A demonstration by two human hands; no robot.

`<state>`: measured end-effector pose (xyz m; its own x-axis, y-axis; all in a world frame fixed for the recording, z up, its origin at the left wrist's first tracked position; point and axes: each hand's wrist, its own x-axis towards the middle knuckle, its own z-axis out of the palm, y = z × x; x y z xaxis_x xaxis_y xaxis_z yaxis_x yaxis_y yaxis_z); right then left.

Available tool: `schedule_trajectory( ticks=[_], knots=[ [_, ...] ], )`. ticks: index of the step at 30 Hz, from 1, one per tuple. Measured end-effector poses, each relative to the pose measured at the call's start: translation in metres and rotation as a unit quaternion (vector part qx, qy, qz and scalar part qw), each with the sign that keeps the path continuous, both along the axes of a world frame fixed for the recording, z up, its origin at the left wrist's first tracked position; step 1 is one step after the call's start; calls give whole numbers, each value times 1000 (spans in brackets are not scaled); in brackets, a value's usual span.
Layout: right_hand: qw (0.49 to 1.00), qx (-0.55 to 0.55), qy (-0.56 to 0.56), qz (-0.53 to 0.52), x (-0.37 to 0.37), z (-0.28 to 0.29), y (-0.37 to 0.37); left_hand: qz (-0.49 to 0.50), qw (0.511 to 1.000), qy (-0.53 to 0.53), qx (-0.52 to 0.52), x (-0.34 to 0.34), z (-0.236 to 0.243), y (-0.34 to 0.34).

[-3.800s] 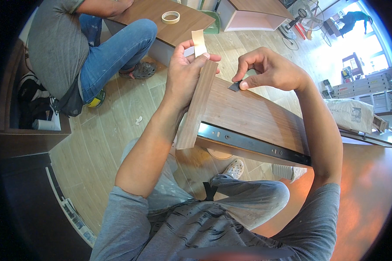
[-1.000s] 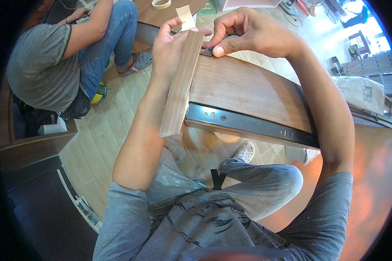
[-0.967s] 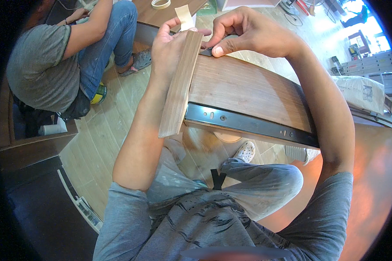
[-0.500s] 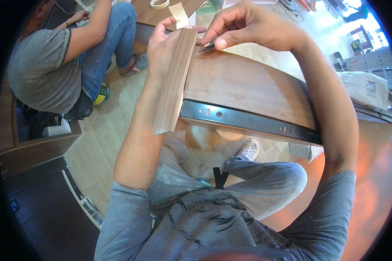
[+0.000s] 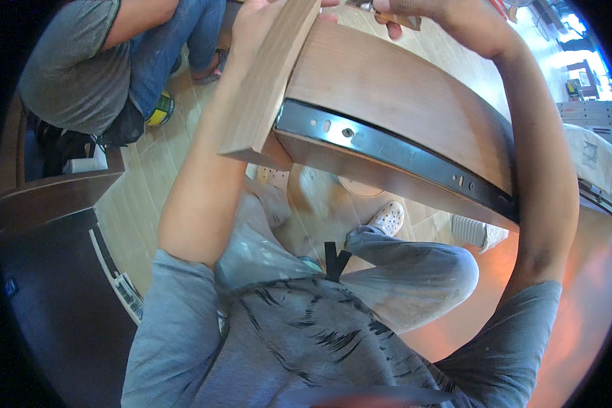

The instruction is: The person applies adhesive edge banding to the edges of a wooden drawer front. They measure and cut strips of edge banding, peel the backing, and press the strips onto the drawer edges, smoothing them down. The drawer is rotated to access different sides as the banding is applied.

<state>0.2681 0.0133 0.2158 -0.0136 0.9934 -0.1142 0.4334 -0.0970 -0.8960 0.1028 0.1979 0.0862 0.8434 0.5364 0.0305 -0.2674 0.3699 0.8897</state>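
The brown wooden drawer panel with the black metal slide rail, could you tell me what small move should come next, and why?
Probably lower the brown wooden drawer panel slightly. Both the left hand and the right hand meet its top corner at the picture's upper edge, half cut off, so the work there is hard to see. The black metal slide rail sits clear below.

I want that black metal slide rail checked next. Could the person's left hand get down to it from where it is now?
Probably yes. The left hand grips the light wooden panel at the top, and the slide rail lies bare along the brown board just below, nothing covering it. The hand would have to release the panel first.
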Motion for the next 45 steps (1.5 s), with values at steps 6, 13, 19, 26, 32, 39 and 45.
schedule_trajectory(
  ticks=[6, 13, 19, 26, 32, 39, 45],
  knots=[
    [996, -12, -41, -78, 0, 4, -9, -4, 1000, 22, 21, -2, 0, 5],
    [989, -35, 141, -19, 16, -9, -14, -39, 999, -5, 37, -6, 7, -3],
    [997, -64, 34, 38, 22, -12, -9, 10, 999, -8, 50, 1, 2, -7],
    [994, -96, 54, 14, 20, -4, -7, -1, 999, 3, 39, 10, -2, 1],
    [995, -86, 42, 1, 22, -6, -3, 18, 1000, -17, 6, 12, -1, -4],
    [997, -74, -27, -1, 19, 0, -3, 45, 999, -3, -23, 21, -1, -8],
    [995, -20, -95, 32, 22, -7, 1, 51, 998, 1, -33, 23, 0, -9]
  ],
)
